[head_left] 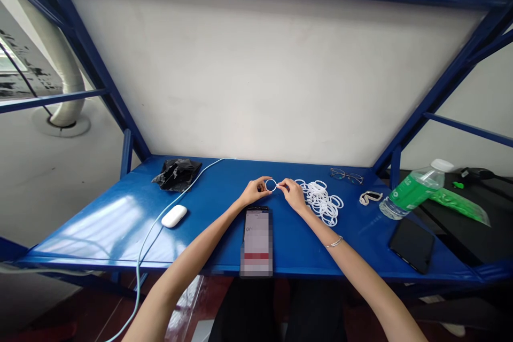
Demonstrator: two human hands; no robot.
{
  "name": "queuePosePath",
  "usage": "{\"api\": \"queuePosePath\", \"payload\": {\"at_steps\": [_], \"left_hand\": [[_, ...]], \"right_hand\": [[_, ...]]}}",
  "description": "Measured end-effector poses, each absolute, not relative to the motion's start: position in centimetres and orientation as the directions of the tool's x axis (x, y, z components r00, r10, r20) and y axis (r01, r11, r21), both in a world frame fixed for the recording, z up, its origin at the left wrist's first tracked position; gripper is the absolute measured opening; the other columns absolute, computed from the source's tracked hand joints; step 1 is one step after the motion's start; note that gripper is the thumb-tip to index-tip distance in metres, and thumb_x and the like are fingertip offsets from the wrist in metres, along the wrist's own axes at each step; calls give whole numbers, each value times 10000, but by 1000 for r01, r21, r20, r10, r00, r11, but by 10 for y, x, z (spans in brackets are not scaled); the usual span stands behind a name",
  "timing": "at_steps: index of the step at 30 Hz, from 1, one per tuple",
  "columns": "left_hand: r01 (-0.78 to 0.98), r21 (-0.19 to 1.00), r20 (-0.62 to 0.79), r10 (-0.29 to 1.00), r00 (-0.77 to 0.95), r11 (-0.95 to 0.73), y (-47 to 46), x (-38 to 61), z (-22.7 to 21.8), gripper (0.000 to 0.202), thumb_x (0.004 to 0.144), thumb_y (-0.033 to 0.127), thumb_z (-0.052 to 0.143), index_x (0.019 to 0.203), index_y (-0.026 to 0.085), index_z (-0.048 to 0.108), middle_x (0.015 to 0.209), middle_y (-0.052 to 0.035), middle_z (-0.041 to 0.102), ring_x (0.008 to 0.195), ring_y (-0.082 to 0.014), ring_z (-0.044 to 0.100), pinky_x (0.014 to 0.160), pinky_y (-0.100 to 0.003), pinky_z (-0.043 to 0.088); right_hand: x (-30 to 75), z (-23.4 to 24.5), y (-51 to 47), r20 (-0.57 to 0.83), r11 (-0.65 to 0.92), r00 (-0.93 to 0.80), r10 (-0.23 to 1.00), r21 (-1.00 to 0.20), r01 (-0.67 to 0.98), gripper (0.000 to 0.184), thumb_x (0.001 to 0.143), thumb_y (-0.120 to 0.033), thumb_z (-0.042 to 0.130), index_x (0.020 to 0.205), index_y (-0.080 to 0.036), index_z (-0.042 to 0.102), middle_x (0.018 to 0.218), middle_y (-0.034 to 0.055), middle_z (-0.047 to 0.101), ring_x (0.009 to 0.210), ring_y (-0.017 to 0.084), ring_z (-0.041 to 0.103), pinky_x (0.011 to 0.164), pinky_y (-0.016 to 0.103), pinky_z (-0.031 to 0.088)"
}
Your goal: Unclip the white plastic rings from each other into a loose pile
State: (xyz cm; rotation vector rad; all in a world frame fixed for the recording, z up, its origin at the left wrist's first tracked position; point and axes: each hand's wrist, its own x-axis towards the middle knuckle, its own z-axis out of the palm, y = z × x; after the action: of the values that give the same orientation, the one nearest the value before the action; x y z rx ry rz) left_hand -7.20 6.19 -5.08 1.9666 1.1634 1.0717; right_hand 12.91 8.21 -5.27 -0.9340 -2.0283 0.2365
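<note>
Both my hands meet over the middle of the blue table. My left hand and my right hand each pinch one side of a small white ring, held just above the tabletop. A pile of several white rings lies right beside my right hand. A thin bracelet circles my right wrist. A phone with a lit screen lies under my forearms at the table's front edge.
A white charger case with a pale cable and a crumpled black bag lie at the left. Glasses, a small white clip, a tipped green-labelled bottle and a dark phone lie at the right. Blue frame posts flank the table.
</note>
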Motion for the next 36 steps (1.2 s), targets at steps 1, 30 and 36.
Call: {"api": "queuePosePath", "payload": {"at_steps": [1,30,36], "left_hand": [[408,806,334,898,287,-430,62,-72,-51,564,755,456,669,1236,184,550,701,15,621,640,-140,570,652,-257,477],[414,787,376,888,266,-457,59,-70,-47,539,746,411,687,1219,180,571,686,22,622,614,-123,565,623,-230,468],[435,777,386,890,244,-456,59,-69,-48,500,746,339,675,1208,179,573,690,24,611,591,-110,536,590,-217,445]], "right_hand": [[129,-52,82,636,702,-344,691,-476,530,212,928,-302,485,768,-214,593,779,41,661,738,210,618,654,313,460],[128,-49,76,692,735,-350,631,-390,555,267,948,-259,467,700,-214,558,722,38,647,703,202,598,634,297,435],[127,-49,78,697,738,-342,630,-402,542,251,946,-287,481,723,-215,572,745,40,660,721,203,611,651,307,456]]}}
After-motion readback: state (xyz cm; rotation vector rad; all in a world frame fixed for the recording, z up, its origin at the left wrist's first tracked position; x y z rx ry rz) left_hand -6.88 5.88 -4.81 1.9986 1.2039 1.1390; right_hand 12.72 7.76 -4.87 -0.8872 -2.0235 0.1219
